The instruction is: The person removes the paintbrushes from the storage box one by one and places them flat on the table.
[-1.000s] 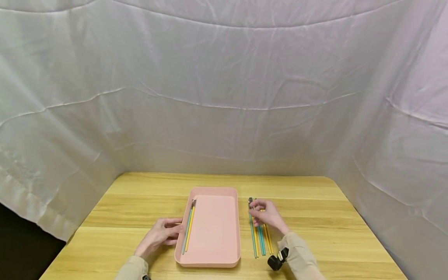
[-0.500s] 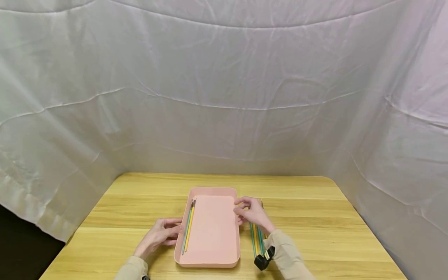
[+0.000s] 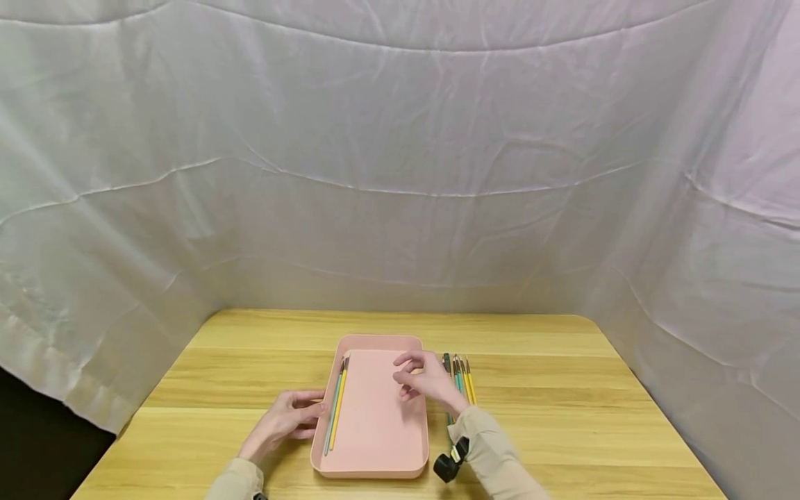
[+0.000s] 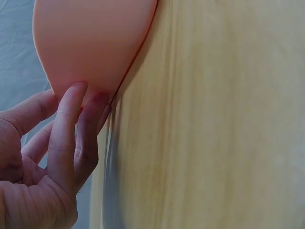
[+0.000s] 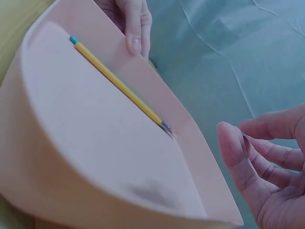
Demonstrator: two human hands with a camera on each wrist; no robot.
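My left hand (image 3: 290,414) grips the left side wall of a shallow pink tray (image 3: 381,467), its thumb at the rim and fingers against the outer wall (image 4: 95,43). Along the tray's left inner side lie two slim paintbrushes, a yellow one (image 3: 339,410) and a teal one (image 3: 328,441), bristles toward the far end. Over the tray's right part hovers my right hand (image 3: 428,380), fingers loosely bent, thumb near the index fingertip, no brush showing between them. Right of the tray several teal and yellow paintbrushes (image 3: 470,385) lie side by side, partly hidden by the right wrist.
The wooden table (image 3: 562,403) reaches back to a grey cloth curtain (image 3: 400,236) that hangs behind and on both sides. A small black device (image 3: 447,467) is strapped to the right wrist.
My right hand has moved left from the loose brushes, across the tray's right rim, to above its floor. My left hand and the tray have stayed put.
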